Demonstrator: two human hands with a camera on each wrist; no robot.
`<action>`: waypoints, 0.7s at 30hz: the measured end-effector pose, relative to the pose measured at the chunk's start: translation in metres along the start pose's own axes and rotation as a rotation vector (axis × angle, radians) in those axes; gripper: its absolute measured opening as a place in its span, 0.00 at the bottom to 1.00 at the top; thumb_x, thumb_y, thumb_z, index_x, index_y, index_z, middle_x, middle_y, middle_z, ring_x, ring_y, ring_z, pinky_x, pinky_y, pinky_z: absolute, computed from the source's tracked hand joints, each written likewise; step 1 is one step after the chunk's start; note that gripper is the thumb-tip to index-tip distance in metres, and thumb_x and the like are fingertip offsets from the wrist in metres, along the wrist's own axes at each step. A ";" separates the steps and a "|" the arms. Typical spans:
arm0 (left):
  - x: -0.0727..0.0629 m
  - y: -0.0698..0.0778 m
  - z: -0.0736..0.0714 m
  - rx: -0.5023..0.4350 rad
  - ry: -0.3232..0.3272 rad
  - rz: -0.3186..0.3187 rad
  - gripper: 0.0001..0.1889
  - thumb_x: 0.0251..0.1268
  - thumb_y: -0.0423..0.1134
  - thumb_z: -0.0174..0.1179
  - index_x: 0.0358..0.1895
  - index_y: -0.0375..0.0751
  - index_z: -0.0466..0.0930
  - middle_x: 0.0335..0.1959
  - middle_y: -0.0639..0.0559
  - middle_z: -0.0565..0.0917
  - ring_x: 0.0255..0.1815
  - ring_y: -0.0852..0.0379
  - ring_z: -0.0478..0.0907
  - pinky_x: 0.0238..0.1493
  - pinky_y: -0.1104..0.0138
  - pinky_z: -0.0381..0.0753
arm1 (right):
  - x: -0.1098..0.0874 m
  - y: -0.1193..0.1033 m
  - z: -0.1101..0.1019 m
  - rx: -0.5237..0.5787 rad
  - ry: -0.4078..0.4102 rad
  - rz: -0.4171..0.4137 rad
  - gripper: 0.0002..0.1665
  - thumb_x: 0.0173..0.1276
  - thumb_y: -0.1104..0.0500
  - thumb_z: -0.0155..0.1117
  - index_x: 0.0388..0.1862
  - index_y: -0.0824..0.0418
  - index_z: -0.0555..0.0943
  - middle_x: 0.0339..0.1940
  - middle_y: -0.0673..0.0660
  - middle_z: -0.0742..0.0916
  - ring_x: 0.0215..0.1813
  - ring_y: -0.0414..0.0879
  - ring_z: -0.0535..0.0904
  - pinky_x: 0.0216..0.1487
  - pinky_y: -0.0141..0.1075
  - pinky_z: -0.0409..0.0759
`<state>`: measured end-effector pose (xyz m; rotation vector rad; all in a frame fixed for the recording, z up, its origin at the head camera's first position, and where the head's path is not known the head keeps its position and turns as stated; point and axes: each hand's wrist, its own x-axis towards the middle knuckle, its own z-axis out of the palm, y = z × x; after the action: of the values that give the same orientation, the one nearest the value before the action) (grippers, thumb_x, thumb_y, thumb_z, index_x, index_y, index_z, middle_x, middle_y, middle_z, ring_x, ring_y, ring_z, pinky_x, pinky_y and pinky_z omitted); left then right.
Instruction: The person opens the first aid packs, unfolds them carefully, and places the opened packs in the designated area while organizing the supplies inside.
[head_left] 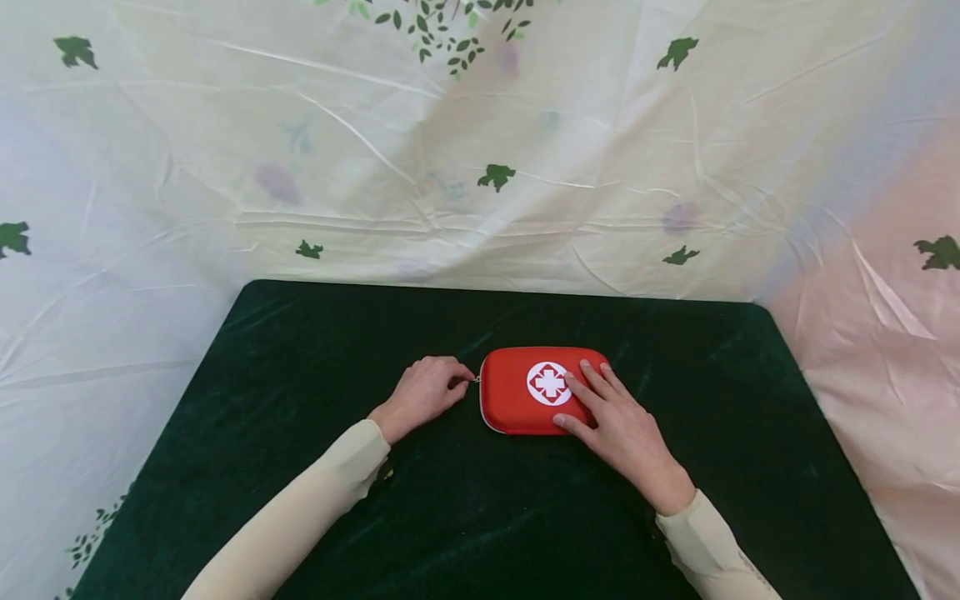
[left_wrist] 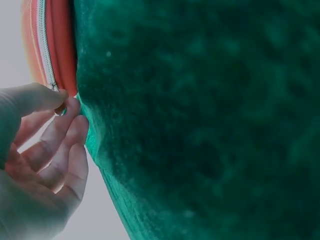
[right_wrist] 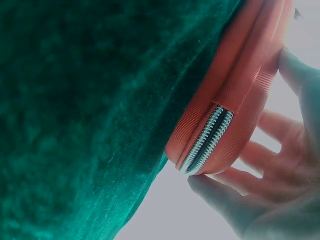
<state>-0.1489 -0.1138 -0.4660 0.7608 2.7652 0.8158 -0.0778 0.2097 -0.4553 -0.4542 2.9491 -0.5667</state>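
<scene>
A red case (head_left: 513, 408) lay on the dark green tabletop (head_left: 465, 525), just beside the left hand (head_left: 426, 390) and partly under the right hand (head_left: 624, 429). The left hand pinched the zipper pull (head_left: 477, 379), while the right hand rested outstretched across the opposite end, grasping nothing; near it, metal zipper teeth (right_wrist: 213, 139) stood parted.

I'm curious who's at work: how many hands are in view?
2. The left hand pinches the zipper pull at the left end of the red case; the right hand rests on its right half. No others show.
</scene>
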 end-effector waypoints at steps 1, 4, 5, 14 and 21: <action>0.000 0.001 0.000 0.009 0.003 0.004 0.11 0.70 0.36 0.66 0.52 0.44 0.88 0.45 0.52 0.87 0.32 0.64 0.77 0.39 0.67 0.81 | 0.000 0.000 0.000 0.001 -0.001 0.000 0.47 0.70 0.36 0.68 0.82 0.50 0.66 0.85 0.59 0.61 0.84 0.63 0.51 0.62 0.65 0.76; -0.002 0.002 -0.001 0.042 0.011 0.023 0.10 0.69 0.36 0.67 0.51 0.44 0.88 0.44 0.53 0.87 0.34 0.62 0.78 0.40 0.66 0.82 | 0.000 -0.001 0.000 0.002 0.000 -0.002 0.47 0.70 0.36 0.68 0.82 0.50 0.66 0.85 0.59 0.61 0.84 0.63 0.51 0.61 0.65 0.76; -0.002 0.003 -0.001 0.055 0.010 0.030 0.10 0.69 0.36 0.67 0.51 0.44 0.88 0.44 0.53 0.87 0.35 0.62 0.79 0.41 0.65 0.82 | 0.000 -0.001 -0.001 0.002 0.001 -0.003 0.47 0.70 0.36 0.68 0.82 0.50 0.66 0.85 0.59 0.61 0.84 0.63 0.51 0.61 0.65 0.77; -0.010 0.008 -0.002 0.125 -0.032 0.076 0.10 0.69 0.36 0.67 0.51 0.46 0.88 0.46 0.52 0.86 0.42 0.59 0.81 0.46 0.63 0.83 | 0.000 -0.001 -0.001 0.000 0.001 -0.009 0.47 0.70 0.35 0.67 0.82 0.50 0.66 0.85 0.59 0.60 0.84 0.63 0.50 0.62 0.65 0.76; -0.016 0.013 -0.001 0.144 -0.029 0.097 0.09 0.68 0.36 0.67 0.49 0.46 0.88 0.45 0.53 0.87 0.40 0.60 0.81 0.43 0.64 0.83 | 0.000 -0.001 -0.001 0.000 -0.002 -0.005 0.46 0.70 0.35 0.66 0.82 0.50 0.66 0.85 0.59 0.60 0.84 0.63 0.50 0.62 0.66 0.76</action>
<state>-0.1295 -0.1129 -0.4583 0.9313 2.8035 0.6209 -0.0777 0.2098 -0.4539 -0.4627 2.9466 -0.5668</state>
